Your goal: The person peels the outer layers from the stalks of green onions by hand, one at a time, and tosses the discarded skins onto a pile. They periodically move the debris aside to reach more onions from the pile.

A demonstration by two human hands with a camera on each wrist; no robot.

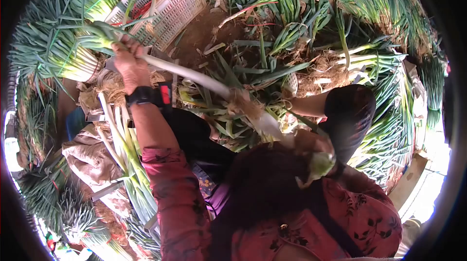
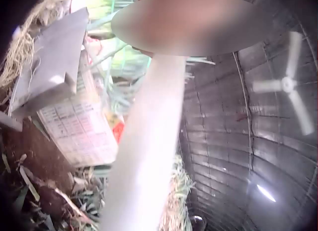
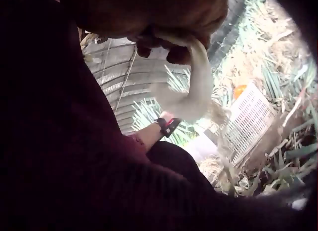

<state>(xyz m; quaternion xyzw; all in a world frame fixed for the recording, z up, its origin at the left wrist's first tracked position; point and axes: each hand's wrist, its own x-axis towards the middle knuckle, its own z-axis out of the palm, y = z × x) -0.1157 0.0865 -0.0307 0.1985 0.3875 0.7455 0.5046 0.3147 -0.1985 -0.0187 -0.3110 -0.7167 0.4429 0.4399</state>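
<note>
In the head view my left hand (image 1: 130,66) grips a long green onion (image 1: 189,73) near its leafy end, the white shaft slanting down to the right toward its root end. The same pale shaft (image 2: 149,131) fills the middle of the left wrist view, below the blurred hand. My right hand (image 1: 311,146) is close to my chest and holds a strip of outer onion skin (image 1: 267,127), blurred and stretched toward the roots. Seen from the right wrist, that skin (image 3: 201,77) hangs curled from the fingers of the right hand (image 3: 169,17).
A white plastic crate (image 1: 168,15) with something orange inside stands ahead. Tied onion bundles (image 1: 80,61) lie at left, and loose onions (image 1: 129,149) are beside my left arm. Trimmed leaves (image 1: 287,27) litter the soil; more onions (image 1: 389,115) are piled at right.
</note>
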